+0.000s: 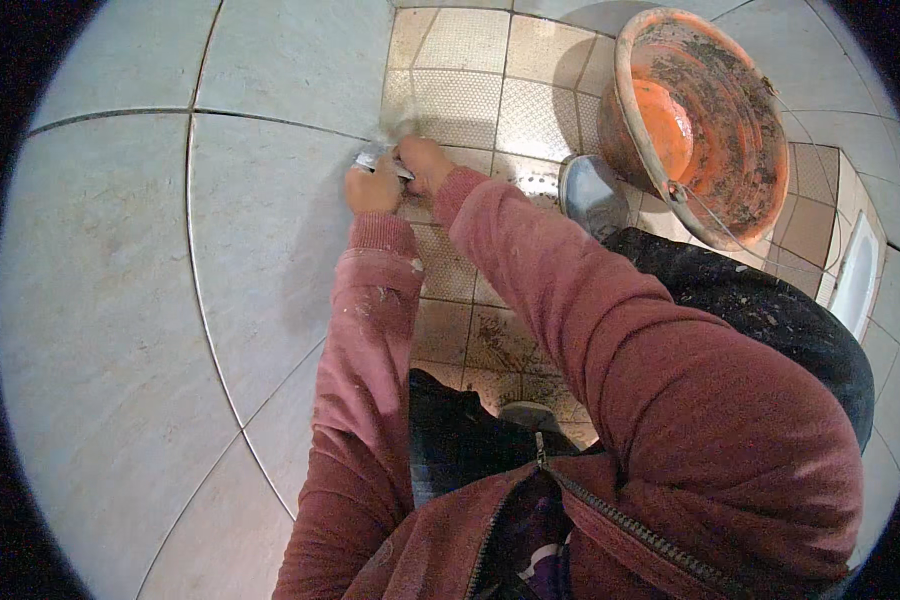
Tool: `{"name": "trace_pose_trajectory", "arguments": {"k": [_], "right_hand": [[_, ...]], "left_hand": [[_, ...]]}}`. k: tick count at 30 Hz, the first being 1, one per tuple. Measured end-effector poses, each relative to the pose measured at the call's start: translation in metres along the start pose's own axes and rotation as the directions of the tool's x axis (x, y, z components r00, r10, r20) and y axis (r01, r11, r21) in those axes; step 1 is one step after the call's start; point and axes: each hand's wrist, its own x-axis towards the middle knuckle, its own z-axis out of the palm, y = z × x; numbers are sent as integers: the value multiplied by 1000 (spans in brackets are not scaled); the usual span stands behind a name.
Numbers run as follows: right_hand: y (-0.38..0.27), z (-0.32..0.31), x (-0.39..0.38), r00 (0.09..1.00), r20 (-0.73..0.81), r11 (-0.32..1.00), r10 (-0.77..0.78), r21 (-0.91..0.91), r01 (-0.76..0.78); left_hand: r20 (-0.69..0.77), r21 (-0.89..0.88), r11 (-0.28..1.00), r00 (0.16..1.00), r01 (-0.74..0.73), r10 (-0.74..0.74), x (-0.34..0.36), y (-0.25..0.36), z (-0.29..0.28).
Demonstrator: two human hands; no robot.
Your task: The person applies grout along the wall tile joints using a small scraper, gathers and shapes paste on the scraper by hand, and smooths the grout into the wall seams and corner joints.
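Observation:
My left hand [370,188] is closed on a flat silvery metal tool [368,160] low on the pale tiled wall [260,210], where it meets the patterned floor tiles [455,105]. Just to its right, my right hand [425,160] is closed at the tool's right end; a pale blurred shape beside its fingertips is too smeared to make out, so what this hand grips is unclear. Both forearms are in dusty maroon sleeves.
A dirty orange bucket [740,150] with a wire handle stands at the upper right, beside my grey shoe [590,195] and dark, splattered trouser leg [770,310]. A tiled step with a white fixture [850,270] is at the far right, against more tiled wall.

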Motion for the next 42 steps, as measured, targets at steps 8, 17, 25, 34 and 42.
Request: {"name": "trace_pose_trajectory", "arguments": {"k": [8,17,25,34,42], "right_hand": [[37,68,31,993,-51,554,107,833,-17],[-21,4,0,949,32,498,313,845,-193],[-80,-69,-33,943,-138,419,302,908,-1],[-113,-96,-54,962,-134,257,237,964,71],[-17,2,-29,957,-266,958,-119,223,181]], "left_hand": [[129,-412,901,988,137,-91,-27,41,-19],[36,-508,860,999,47,-34,-38,47,-38],[-23,-548,836,1000,-2,-12,-52,74,-70],[-184,-455,865,973,-209,138,-78,84,-104],[120,-346,929,988,130,-94,-34,38,-36]]}}
